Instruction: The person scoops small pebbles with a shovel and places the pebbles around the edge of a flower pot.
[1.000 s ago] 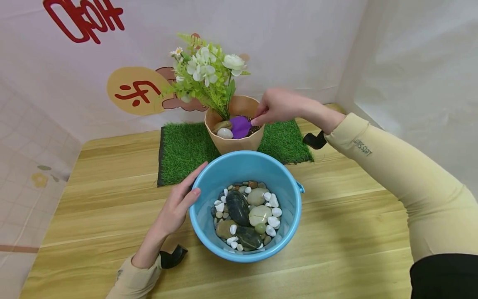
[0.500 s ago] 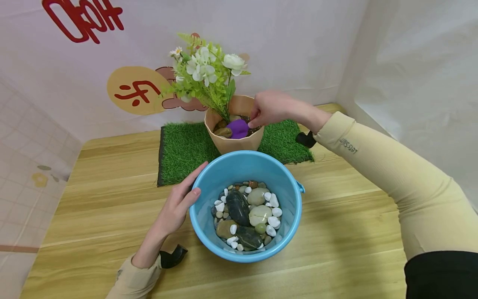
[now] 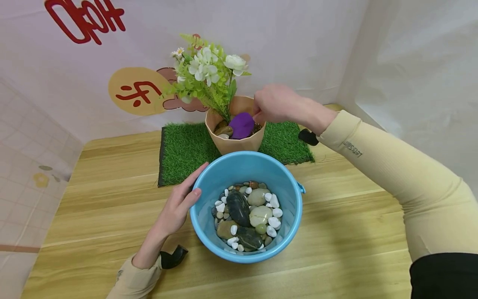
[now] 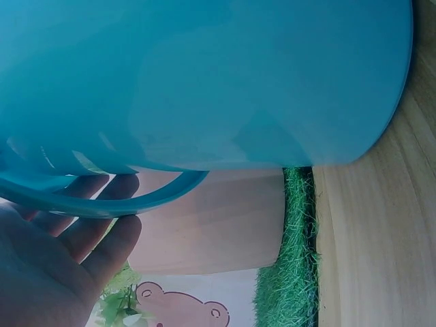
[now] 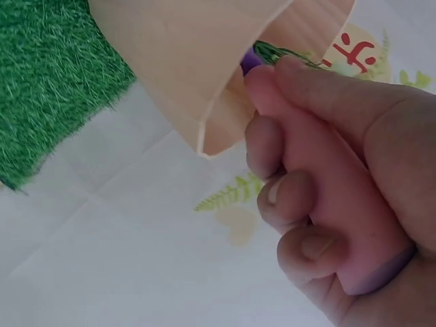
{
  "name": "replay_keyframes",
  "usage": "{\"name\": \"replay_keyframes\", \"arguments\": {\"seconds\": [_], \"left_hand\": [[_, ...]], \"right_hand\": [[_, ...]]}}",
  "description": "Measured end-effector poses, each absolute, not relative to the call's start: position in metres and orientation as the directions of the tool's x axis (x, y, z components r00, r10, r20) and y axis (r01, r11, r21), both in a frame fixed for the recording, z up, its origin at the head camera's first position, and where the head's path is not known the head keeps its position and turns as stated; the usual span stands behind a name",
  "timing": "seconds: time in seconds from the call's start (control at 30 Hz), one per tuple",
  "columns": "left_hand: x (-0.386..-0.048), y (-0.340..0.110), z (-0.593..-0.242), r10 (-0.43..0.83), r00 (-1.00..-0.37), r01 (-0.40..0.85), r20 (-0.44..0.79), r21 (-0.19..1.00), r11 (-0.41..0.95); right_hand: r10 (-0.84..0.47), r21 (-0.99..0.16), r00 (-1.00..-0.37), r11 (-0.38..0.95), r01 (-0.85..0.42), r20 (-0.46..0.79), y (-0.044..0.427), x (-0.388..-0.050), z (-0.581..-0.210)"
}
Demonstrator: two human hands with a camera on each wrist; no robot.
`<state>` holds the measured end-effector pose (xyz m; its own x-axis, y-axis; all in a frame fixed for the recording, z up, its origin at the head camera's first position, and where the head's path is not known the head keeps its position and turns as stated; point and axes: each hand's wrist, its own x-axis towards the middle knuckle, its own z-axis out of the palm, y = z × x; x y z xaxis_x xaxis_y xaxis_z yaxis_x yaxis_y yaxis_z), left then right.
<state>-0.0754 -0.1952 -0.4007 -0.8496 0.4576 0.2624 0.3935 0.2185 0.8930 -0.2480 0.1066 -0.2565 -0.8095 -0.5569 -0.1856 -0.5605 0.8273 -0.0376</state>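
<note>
A garden trowel with a purple blade [image 3: 242, 125] and pink handle [image 5: 340, 194] is gripped in my right hand [image 3: 278, 104], fingers curled round the handle. Its blade sits inside a peach flowerpot [image 3: 238, 146], beside a brown stone [image 3: 224, 130] and a partly hidden pale one; dark soil shows at the right. White artificial flowers [image 3: 203, 68] with greenery stand in the pot. Against the left side of a blue bucket [image 3: 244, 259] rests my left hand [image 3: 175, 207], fingers nearly straight, thumb at the rim. The left wrist view shows the bucket's handle [image 4: 102, 206] crossing those fingers.
Large dark and pale stones [image 3: 238, 207] lie in the bucket among several small white pebbles [image 3: 274, 222]. An artificial grass mat [image 3: 186, 153] lies under the pot on the wooden table [image 3: 104, 199]. A white printed backdrop [image 3: 306, 41] rises behind.
The trowel blade dipped lower in the pot half a second ago, hiding the pale stone, and now is tilted up again with that stone partly showing. My left hand and the bucket have stayed put.
</note>
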Motion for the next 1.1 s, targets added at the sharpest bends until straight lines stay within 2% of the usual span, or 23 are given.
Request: {"name": "replay_keyframes", "arguments": {"seconds": [0.17, 0.3, 0.67, 1.1], "left_hand": [[-0.075, -0.196, -0.401, 0.457, -0.849, 0.394, 0.265, 0.894, 0.214], [-0.075, -0.196, -0.401, 0.453, -0.851, 0.396, 0.266, 0.891, 0.22], [-0.075, -0.195, -0.4, 0.456, -0.848, 0.397, 0.27, 0.893, 0.21], [-0.075, -0.195, -0.4, 0.452, -0.853, 0.384, 0.26, 0.899, 0.209]], "right_hand": [[-0.525, 0.107, -0.837, 0.833, -0.543, -0.157, 0.105, -0.238, -0.249], [-0.509, 0.158, -0.847, 0.834, -0.529, -0.152, 0.108, -0.232, -0.244], [-0.549, 0.123, -0.831, 0.822, -0.556, -0.087, 0.128, -0.219, -0.235], [-0.562, 0.065, -0.826, 0.827, -0.559, 0.047, 0.152, -0.184, -0.212]]}}
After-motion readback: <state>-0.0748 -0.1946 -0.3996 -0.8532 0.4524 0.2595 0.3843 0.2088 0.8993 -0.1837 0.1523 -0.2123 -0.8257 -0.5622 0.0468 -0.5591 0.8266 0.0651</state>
